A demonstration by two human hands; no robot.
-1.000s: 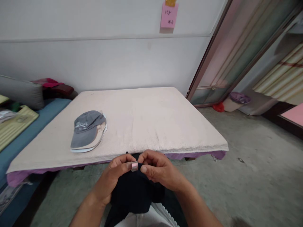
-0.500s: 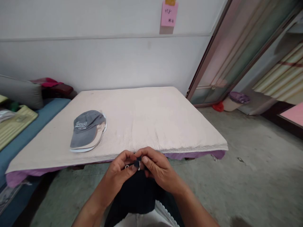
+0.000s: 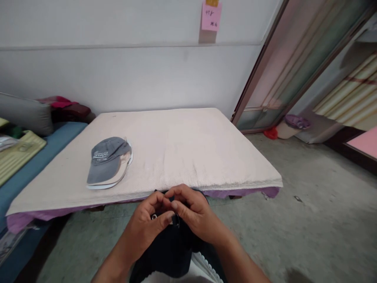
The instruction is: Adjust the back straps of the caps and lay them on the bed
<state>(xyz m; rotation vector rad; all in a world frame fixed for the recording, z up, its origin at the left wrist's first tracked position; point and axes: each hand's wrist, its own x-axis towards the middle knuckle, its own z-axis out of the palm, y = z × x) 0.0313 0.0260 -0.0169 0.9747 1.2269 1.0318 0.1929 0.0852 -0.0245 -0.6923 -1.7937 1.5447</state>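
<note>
Close to my body, over my lap, I hold a dark navy cap (image 3: 167,251), its curved brim toward me. My left hand (image 3: 145,224) pinches a short dark strap (image 3: 175,221) with a small metal clasp at the cap's edge. Against it, my right hand (image 3: 198,216) is closed on the cap's edge, thumb and index finger at the strap. The fingers partly hide the clasp. A grey cap (image 3: 104,161) with white lettering lies on top of a peach one and a white one on the bed (image 3: 191,145), beyond my left hand.
At the left stands a blue bench (image 3: 66,133) with a grey cushion (image 3: 26,114) and folded cloth. A waste bin (image 3: 290,127) with a purple liner stands by the sliding door (image 3: 273,70). A pink note (image 3: 211,15) hangs on the wall.
My fingertips have shifted on the strap, and the clasp sits slightly lower and shows more. More dark fabric now shows behind my hands. The caps on the bed have not moved.
</note>
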